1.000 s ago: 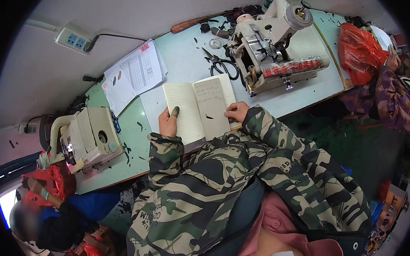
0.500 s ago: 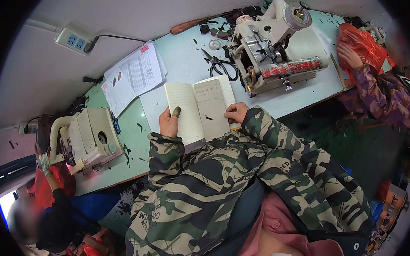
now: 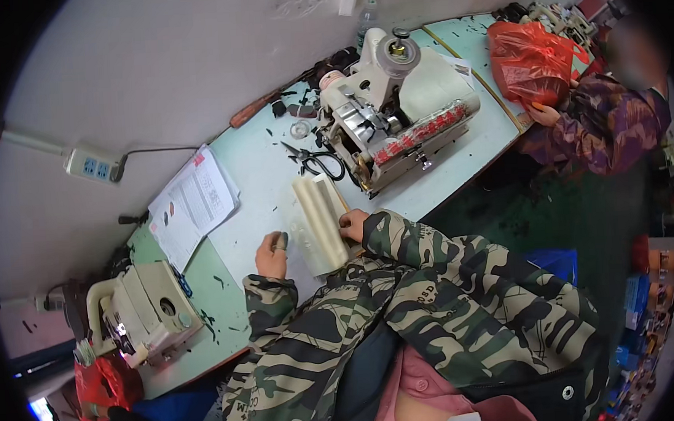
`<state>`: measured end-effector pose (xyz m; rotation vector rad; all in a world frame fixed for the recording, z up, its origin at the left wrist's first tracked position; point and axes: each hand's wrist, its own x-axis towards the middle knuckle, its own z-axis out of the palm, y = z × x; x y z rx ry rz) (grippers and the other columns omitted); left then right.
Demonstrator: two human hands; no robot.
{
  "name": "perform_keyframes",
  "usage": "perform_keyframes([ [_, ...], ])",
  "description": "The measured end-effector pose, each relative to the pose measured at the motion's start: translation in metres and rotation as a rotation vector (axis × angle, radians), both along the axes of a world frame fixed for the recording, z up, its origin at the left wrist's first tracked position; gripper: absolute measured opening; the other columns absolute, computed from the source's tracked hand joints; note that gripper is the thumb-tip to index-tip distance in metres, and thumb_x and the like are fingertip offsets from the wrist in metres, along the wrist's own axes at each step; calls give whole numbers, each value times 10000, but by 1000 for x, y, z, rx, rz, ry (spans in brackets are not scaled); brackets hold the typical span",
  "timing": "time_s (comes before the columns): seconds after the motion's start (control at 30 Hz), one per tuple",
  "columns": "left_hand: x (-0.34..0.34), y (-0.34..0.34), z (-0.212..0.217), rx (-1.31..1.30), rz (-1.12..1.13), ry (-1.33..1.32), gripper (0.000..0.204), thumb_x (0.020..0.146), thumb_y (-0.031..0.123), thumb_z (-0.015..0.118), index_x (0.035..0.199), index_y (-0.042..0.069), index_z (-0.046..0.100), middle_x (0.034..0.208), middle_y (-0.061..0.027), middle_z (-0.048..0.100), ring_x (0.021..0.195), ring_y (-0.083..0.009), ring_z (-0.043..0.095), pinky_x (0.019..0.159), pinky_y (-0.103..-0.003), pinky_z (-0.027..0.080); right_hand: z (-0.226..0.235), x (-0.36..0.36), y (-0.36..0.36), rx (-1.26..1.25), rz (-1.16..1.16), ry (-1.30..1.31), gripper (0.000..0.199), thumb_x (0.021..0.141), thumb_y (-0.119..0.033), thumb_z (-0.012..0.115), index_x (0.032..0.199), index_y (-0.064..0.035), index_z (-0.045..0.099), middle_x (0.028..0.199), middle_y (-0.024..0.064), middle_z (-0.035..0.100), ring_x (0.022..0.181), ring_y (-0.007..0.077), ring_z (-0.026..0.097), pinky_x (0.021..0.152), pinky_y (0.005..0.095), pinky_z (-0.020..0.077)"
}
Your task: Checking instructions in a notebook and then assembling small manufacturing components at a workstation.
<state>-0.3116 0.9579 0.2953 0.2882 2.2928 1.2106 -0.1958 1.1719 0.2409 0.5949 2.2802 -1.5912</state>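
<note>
A cream notebook [image 3: 318,220] stands half-shut on the pale green table [image 3: 252,184], its page edges facing up. My right hand [image 3: 353,225] grips the notebook's right cover near the table's front edge. Just left of the notebook, my left hand [image 3: 272,253] lies on the table with fingers apart and something green on the thumb. Both of my sleeves are camouflage cloth.
A white sewing machine [image 3: 393,124] stands behind the notebook, with black scissors [image 3: 315,162] to its left. Printed sheets [image 3: 192,207] lie at the left, a second machine [image 3: 140,312] nearer. At the right another person's hand [image 3: 545,112] touches a red bag [image 3: 531,59].
The notebook lay open flat under both hands; now its covers are folded up together. The view has tilted, and the person at the right has come closer to the red bag.
</note>
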Motion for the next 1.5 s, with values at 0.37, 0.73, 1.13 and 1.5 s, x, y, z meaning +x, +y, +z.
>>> perform_keyframes([
  [0.37,10,16,-36,261,183,-498,312,784,102,640,1038,-52,542,895,-140,621,797,-203,603,648,-301,497,0,-9,4,-21,46,-57,358,761,-281,613,984,-1,620,895,173,642,813,248,618,739,342,467],
  [0.73,18,9,-55,471,408,-588,316,783,-15,587,1091,-43,523,964,-154,600,824,-238,600,712,-335,511,2,16,14,481,-217,374,343,755,-211,574,1012,12,535,897,200,574,838,367,543,753,422,433],
  [1.13,21,11,-53,371,298,-337,292,754,20,631,1030,-33,551,904,-114,616,763,-170,580,684,-289,473,0,-5,23,-305,-165,-114,466,767,-283,648,1036,88,557,897,138,631,782,182,609,706,287,484],
  [1.5,-11,2,18,659,144,-160,412,738,-75,604,1125,-7,480,1013,-93,589,935,-175,559,814,-289,455,92,-27,9,-260,-10,288,265,801,-164,618,972,39,606,813,58,632,720,83,549,652,252,456],
])
